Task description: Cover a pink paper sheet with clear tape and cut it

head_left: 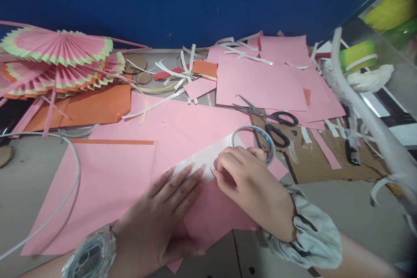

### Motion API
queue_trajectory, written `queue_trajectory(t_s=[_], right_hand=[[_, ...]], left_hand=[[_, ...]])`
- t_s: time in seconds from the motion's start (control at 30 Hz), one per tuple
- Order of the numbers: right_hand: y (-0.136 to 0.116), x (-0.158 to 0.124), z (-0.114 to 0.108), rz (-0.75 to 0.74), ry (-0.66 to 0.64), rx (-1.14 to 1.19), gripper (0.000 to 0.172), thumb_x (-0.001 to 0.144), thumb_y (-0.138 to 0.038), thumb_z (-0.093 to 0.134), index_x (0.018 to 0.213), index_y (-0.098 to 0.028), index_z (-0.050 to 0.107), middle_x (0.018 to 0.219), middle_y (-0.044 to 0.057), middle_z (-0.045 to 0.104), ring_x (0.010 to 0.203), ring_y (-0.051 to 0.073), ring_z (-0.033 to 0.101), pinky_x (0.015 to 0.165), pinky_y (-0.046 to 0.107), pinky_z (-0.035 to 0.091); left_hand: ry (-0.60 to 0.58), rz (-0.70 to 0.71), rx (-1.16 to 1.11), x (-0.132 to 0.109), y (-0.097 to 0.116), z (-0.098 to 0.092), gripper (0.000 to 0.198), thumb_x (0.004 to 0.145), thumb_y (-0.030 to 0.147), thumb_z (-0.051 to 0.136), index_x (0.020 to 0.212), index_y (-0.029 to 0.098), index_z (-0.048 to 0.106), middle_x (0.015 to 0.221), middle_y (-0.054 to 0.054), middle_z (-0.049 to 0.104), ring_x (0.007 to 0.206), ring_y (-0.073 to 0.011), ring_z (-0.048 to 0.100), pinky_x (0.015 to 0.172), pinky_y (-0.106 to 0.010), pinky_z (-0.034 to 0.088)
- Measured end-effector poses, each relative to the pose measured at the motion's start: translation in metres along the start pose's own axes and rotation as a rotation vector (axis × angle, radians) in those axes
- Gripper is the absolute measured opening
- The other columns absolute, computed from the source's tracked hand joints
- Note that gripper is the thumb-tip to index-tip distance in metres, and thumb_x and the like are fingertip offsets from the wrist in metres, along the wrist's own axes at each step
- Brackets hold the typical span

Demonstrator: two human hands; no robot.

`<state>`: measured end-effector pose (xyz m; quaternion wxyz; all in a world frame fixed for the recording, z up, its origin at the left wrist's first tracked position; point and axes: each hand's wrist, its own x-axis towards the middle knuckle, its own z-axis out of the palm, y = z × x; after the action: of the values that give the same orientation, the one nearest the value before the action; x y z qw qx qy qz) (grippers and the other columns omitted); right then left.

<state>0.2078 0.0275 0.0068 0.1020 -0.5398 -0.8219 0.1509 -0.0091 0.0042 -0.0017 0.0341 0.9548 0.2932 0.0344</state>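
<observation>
My left hand [169, 208] lies flat with fingers stretched, its fingertips pressing on a white strip [198, 156]. The strip lies aslant over a pink paper sheet [208, 213]. My right hand [250, 178] is closed, thumb and fingers pinched together at the strip's lower right edge. What it pinches is too small to make out. Just behind the right knuckles rests a roll of tape [271, 143], partly hidden by the hand, with blue print inside its ring. Beyond the roll, black-handled scissors [270, 117] lie with their blades slightly apart.
Folded pink paper fans [58, 47] stand at the far left beside orange paper [81, 106]. Pink sheets [260, 82] and white paper scraps [182, 69] lie at the back. A cutter knife [352, 150] sits on cardboard [319, 165]. A white cord [78, 165] loops at left.
</observation>
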Motion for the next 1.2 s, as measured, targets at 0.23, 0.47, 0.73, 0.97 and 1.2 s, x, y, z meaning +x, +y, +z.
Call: queue_trajectory(t_s=[0.23,0.47,0.73,0.97,1.2], right_hand=[[0.0,0.0,0.001,-0.024,0.038,-0.022,0.013,0.082,-0.013,0.049,0.072,-0.019,0.045,0.074,-0.003,0.053,0.073,0.013,0.048,0.074,0.032,0.025],[0.002,0.0,0.0,-0.06,0.063,-0.051,0.014,0.085,-0.013,0.045,0.073,-0.019,0.045,0.074,-0.002,0.054,0.071,0.013,0.047,0.073,0.033,0.026],[0.003,0.001,-0.003,-0.076,0.003,0.014,0.014,0.089,-0.017,0.044,0.076,-0.019,0.047,0.079,-0.001,0.055,0.079,0.016,0.05,0.079,0.036,0.029],[-0.005,-0.005,-0.006,-0.093,0.06,0.323,0.018,0.087,-0.011,0.044,0.103,-0.017,0.051,0.108,0.005,0.058,0.105,0.016,0.048,0.092,0.03,0.034],[-0.002,0.0,-0.009,-0.052,0.002,0.15,0.015,0.09,-0.019,0.045,0.102,-0.021,0.054,0.1,0.0,0.061,0.097,0.018,0.047,0.086,0.035,0.031]], left_hand=[[-0.002,-0.011,0.002,0.0,0.002,-0.003,0.079,0.082,0.07,0.03,0.131,0.011,0.047,0.142,-0.008,0.04,0.131,-0.025,0.032,0.109,-0.036,0.011],[0.014,-0.003,-0.04,0.001,0.001,-0.003,0.077,0.08,0.068,0.038,0.128,0.009,0.05,0.142,-0.013,0.039,0.131,-0.0284,0.031,0.109,-0.04,0.013],[-0.049,-0.022,-0.039,0.01,0.0,-0.003,0.08,0.082,0.068,0.034,0.138,0.011,0.035,0.148,-0.007,0.029,0.135,-0.0274,0.022,0.11,-0.04,0.009],[0.036,-0.151,0.004,-0.009,0.008,-0.015,0.082,0.071,0.063,0.057,0.129,0.006,0.047,0.14,-0.014,0.042,0.13,-0.03,0.032,0.109,-0.042,0.016],[0.077,-0.04,-0.034,-0.003,0.001,-0.002,0.072,0.08,0.063,0.046,0.123,0.005,0.053,0.14,-0.016,0.042,0.128,-0.0327,0.036,0.106,-0.043,0.022]])
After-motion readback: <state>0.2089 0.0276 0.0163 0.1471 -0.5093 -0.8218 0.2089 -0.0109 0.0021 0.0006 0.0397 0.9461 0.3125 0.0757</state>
